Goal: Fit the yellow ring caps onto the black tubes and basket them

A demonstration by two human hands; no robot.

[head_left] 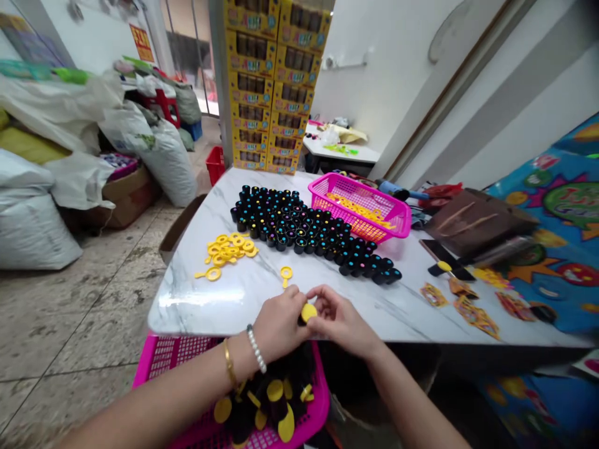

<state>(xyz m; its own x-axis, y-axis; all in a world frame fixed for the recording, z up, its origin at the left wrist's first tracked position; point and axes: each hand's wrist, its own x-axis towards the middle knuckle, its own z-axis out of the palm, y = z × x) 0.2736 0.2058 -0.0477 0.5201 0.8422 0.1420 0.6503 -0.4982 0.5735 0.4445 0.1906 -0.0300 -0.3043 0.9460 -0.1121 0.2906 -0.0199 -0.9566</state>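
My left hand (281, 318), with a beaded bracelet at its wrist, is closed around a black piece with a round yellow end (309, 312). The fingers of my right hand (339, 319) pinch the same piece from the right side. Both hands are over the front edge of the white marbled table (196, 318). A single yellow ring with a short handle (286, 272) lies just beyond my left hand. Further left is a pile of similar yellow rings (229, 248). Behind them stand many black cylinders (299, 227) with small coloured dots on top.
A pink basket (405, 218) with yellow pieces stands at the table's back right. Below the front edge, another pink basket (321, 399) holds black and yellow pieces. Yellow boxes (253, 81) are stacked behind. Small packets (475, 315) lie at the right; white sacks (163, 156) are at the left.
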